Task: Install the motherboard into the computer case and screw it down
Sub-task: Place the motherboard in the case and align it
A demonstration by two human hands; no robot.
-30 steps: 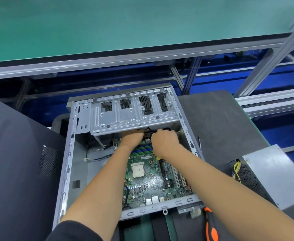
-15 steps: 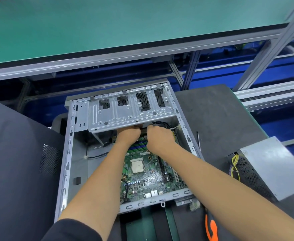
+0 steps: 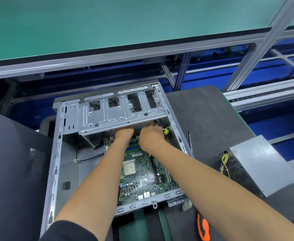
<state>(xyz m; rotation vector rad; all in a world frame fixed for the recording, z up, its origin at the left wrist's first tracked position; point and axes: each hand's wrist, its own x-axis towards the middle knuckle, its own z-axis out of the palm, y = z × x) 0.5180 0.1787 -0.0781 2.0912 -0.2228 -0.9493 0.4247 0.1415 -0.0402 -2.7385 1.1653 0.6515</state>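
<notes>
Motherboard: green board lying flat on the floor of the open computer case, toward the case's right wall. I see a square silver processor near its centre, blue and black memory slots beyond that, long black expansion slots to the right, and silver rear ports at the near edge, against the case's near rail. The case lies on its side on the dark worktop, with its perforated drive cage spanning the far end.

My left hand and right hand both reach over the board's far edge, knuckles up, side by side and just apart. Their fingertips pass under the drive cage, so I cannot tell whether they are spread, pressing or pinching anything. A yellow-tipped cable sits just right of my right hand.

On the worktop's right edge stands a grey power supply with yellow wires. An orange-handled tool lies at the near edge. A thin dark rod lies just outside the case's right wall.
</notes>
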